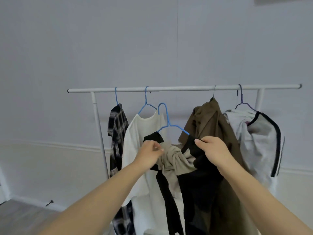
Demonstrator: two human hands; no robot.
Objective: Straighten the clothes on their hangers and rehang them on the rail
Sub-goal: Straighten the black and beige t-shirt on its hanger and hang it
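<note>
You are holding a blue hanger off the rail, in front of the hanging clothes, its hook pointing up and curling to the left, its long axis running left to right with the right shoulder dipping lower. On it sits a black and beige garment, bunched and twisted at the middle, black strips trailing straight down. Your left hand has its fingers curled into the bunched beige cloth near the hanger's left shoulder; your right hand pinches the black fabric at the hanger's right end, thumb and fingers closed on it. Behind, the white rail runs level across the view and carries four pieces, each on its own hanger: a plaid shirt at the left, a white T-shirt beside it, an olive jacket right of centre, hanging crumpled, and a grey garment with black trim at the far right.
</note>
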